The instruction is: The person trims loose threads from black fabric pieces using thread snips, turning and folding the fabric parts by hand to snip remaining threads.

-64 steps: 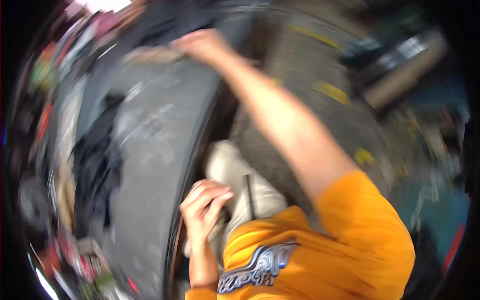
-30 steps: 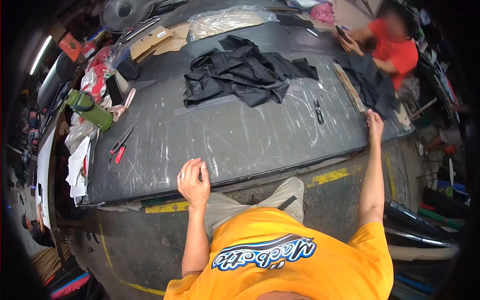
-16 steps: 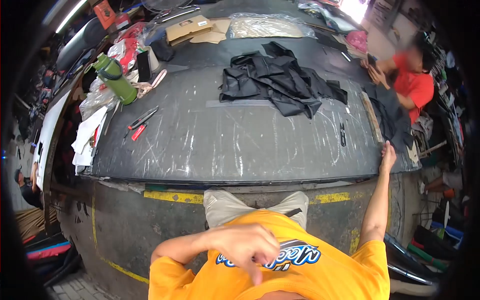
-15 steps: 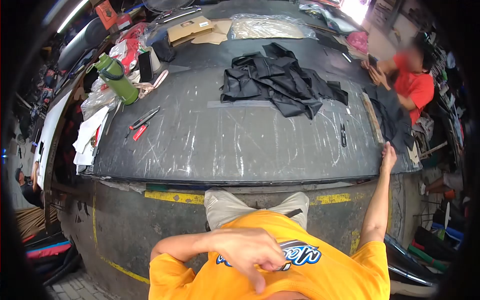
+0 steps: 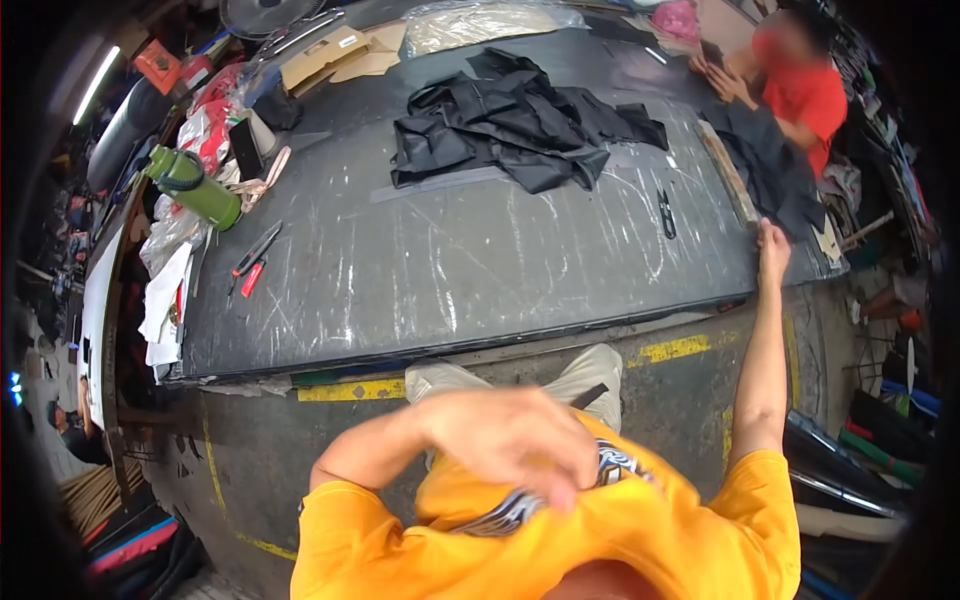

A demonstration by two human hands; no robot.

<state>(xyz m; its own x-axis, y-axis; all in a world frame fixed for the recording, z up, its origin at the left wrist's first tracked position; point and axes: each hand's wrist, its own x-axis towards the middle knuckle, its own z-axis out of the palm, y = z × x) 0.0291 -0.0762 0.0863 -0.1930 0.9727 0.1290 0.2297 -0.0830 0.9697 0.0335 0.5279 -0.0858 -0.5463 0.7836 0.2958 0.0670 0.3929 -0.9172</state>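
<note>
My right hand [image 5: 773, 250] is closed on the near end of a long wooden strip [image 5: 727, 172] at the table's right side, beside dark cloth [image 5: 765, 160]. My left hand [image 5: 520, 440] is raised in front of my chest, blurred, with its fingers curled down at the orange shirt [image 5: 430, 550]; it seems to pinch the shirt front, whose fabric is pulled into folds. On the grey table [image 5: 400, 270] lie a heap of black fabric [image 5: 520, 125], small black snips [image 5: 667, 214], a cutter [image 5: 257, 248] and a red object [image 5: 253, 279].
A green bottle [image 5: 195, 188], a phone [image 5: 245, 148] and papers [image 5: 165, 300] lie at the table's left. Cardboard [image 5: 325, 58] and a plastic-wrapped pack [image 5: 485, 27] are at the back. A person in red [image 5: 805, 100] sits at the right, holding a phone.
My left hand has risen from beside the table's front edge to my chest, and the shirt front is now bunched. The view has tilted. My right hand stays at the wooden strip's end.
</note>
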